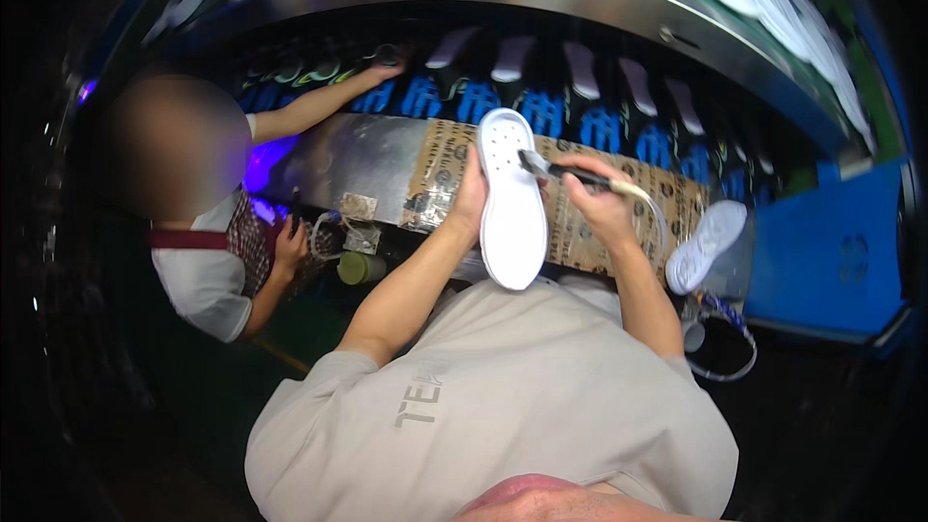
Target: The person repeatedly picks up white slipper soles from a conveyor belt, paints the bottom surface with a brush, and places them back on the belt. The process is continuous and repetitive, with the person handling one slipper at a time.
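Observation:
My left hand [470,195] is closed on a white shoe sole [514,227], held upright in front of my chest with its inner side toward me. Small holes dot the sole's far end. My right hand [601,205] grips a dark-handled brush [570,171] with a pale hose running from its back end. The brush's tip touches the sole near the holes, at its right edge. To the right, a second white sole [708,246] lies at the edge of the bench, apart from both hands.
Printed cardboard [580,232] covers the bench before me. Beyond it runs a dark line with blue racks [539,114] and pale insole-shaped pieces [582,71]. A blue panel [826,251] stands right. A co-worker [203,271] reaches over the line at left, near a green container [360,269].

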Demonstrator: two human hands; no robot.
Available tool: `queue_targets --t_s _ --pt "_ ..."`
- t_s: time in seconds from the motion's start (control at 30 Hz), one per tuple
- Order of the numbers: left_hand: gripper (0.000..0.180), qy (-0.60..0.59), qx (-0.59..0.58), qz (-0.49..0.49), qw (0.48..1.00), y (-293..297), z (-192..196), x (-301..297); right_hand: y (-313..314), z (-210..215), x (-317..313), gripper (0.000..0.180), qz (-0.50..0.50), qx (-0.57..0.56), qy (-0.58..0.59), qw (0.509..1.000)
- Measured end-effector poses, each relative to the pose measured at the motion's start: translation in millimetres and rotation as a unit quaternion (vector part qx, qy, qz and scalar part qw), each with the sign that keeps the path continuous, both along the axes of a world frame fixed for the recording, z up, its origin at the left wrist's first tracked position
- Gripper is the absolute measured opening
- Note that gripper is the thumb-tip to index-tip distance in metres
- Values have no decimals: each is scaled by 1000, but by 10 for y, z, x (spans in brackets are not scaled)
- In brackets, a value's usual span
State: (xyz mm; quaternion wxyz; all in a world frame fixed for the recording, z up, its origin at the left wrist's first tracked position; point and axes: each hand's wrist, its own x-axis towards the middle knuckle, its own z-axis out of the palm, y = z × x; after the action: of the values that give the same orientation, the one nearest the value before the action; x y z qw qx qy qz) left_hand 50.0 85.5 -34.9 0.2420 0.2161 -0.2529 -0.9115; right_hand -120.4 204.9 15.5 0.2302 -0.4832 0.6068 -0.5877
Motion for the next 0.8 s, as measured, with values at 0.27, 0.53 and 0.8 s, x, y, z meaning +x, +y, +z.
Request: queue_targets --t_s 0.27,0.53,0.8 --pt "71 9 -112 15 993 45 63 -267 -356 1 41 31 15 -190 352 916" --pt "71 61 23 16 998 -161 -47 -220 -314 51 15 31 68 -73 349 932" --pt "72 175 29 -9 984 -452 -1 -224 -346 211 186 25 100 -76 300 945"
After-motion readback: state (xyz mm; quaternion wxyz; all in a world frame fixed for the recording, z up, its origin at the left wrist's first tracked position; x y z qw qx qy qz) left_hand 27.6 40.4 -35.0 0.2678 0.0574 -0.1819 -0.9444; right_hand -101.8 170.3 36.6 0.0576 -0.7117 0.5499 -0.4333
